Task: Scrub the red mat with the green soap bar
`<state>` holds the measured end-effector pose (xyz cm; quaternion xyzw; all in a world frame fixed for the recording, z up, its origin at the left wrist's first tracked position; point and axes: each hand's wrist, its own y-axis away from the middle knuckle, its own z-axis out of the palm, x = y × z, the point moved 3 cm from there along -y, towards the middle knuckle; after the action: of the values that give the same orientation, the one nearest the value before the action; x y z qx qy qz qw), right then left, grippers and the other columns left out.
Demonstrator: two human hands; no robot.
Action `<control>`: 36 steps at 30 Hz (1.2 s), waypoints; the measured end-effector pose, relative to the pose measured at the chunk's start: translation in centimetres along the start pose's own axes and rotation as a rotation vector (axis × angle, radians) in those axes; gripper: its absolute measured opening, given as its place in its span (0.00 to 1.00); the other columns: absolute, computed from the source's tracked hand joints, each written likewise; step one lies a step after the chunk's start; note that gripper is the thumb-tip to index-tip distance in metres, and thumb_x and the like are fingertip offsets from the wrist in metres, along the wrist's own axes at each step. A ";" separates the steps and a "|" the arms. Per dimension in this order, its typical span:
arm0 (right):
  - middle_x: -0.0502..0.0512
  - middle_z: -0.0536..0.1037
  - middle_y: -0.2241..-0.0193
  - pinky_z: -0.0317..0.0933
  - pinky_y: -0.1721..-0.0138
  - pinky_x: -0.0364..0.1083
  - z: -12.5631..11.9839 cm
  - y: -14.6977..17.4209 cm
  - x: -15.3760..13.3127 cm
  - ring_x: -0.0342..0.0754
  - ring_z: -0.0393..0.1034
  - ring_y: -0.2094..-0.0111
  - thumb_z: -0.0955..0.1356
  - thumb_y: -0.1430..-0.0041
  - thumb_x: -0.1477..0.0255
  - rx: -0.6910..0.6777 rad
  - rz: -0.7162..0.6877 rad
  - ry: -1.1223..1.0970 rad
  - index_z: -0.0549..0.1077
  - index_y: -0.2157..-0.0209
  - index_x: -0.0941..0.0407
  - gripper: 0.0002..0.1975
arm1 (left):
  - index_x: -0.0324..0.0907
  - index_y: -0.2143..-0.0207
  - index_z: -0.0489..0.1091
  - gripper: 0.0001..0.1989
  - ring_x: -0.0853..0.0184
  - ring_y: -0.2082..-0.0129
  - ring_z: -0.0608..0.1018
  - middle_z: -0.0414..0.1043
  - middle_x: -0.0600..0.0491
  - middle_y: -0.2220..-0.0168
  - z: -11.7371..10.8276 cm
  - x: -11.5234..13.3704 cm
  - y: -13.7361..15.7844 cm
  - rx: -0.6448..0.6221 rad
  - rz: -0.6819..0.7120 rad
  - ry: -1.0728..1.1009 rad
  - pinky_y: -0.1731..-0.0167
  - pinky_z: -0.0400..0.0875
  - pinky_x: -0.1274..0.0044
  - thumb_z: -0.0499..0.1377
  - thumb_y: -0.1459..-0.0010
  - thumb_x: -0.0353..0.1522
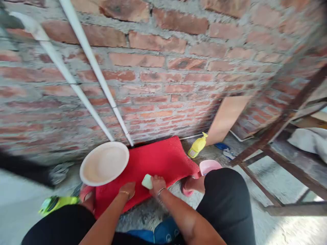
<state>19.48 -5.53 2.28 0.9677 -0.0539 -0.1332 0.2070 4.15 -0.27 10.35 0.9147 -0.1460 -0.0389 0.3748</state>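
Bare hands work low over a red cloth (155, 154) spread beside a brick wall (158, 61), the forearms reaching in from the near edge. Closed around one end of a pale green block (146, 181), the right hand (157, 184) wraps its fingers over the piece and sets it against the fabric. Just to the left, the left hand (129, 189) rests on the same cloth, its fingers appearing curled; whether they pinch a fold or merely press down, one cannot tell.

The block juts leftward from the right hand into the gap between the two, nearer the right and apart from the left; so much of it is covered that its long axis cannot be made out. The cloth's own long axis follows the wall, slanting from near left to far right, with both hands toward its near edge and most of the open red surface beyond them and to the right.

A pale basin (104, 162) sits at the cloth's far left side, overlapping it. Past the right end stands a yellow bottle (197, 146), close to a brown board (226, 117) leaning on the bricks. A pink tub (209, 165) shows nearer, partly hidden behind the person's right knee (226, 204).
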 end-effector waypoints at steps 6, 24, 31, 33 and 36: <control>0.61 0.72 0.54 0.61 0.58 0.50 -3.4 2.3 10.3 0.54 0.72 0.55 0.69 0.47 0.59 0.120 0.434 -0.139 0.67 0.49 0.54 0.26 | 0.44 0.47 0.69 0.21 0.60 0.44 0.72 0.71 0.46 0.44 3.2 -2.9 -2.1 -0.014 -0.009 0.046 0.47 0.68 0.70 0.54 0.43 0.27; 0.60 0.71 0.51 0.56 0.52 0.50 -1.5 1.9 5.6 0.54 0.68 0.50 0.72 0.51 0.66 0.040 0.144 -0.050 0.67 0.49 0.54 0.27 | 0.43 0.45 0.66 0.22 0.59 0.44 0.72 0.70 0.44 0.45 5.1 2.2 3.0 -0.023 0.135 -0.005 0.47 0.66 0.70 0.57 0.43 0.34; 0.62 0.69 0.48 0.61 0.55 0.51 -3.2 4.4 15.0 0.57 0.70 0.51 0.69 0.47 0.57 0.124 0.672 -0.271 0.58 0.42 0.54 0.34 | 0.42 0.45 0.66 0.22 0.59 0.44 0.72 0.71 0.45 0.46 4.2 2.0 1.4 -0.019 0.174 0.007 0.47 0.67 0.71 0.56 0.43 0.33; 0.61 0.70 0.49 0.61 0.55 0.50 -2.8 4.4 14.2 0.56 0.71 0.52 0.69 0.48 0.59 0.128 0.632 -0.274 0.55 0.40 0.52 0.37 | 0.43 0.45 0.66 0.22 0.60 0.44 0.72 0.71 0.46 0.45 3.7 2.2 1.0 -0.009 0.187 0.020 0.47 0.66 0.72 0.56 0.43 0.33; 0.59 0.69 0.48 0.61 0.56 0.48 -1.5 3.7 10.4 0.53 0.71 0.54 0.71 0.50 0.63 0.081 0.437 -0.232 0.51 0.37 0.50 0.41 | 0.43 0.45 0.66 0.21 0.60 0.43 0.71 0.69 0.46 0.44 3.0 2.3 0.7 0.015 0.199 0.037 0.46 0.65 0.71 0.56 0.42 0.34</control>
<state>29.68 -9.97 2.69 0.9188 -0.2906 -0.1933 0.1844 5.61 -3.39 8.76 0.8990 -0.2295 0.0165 0.3727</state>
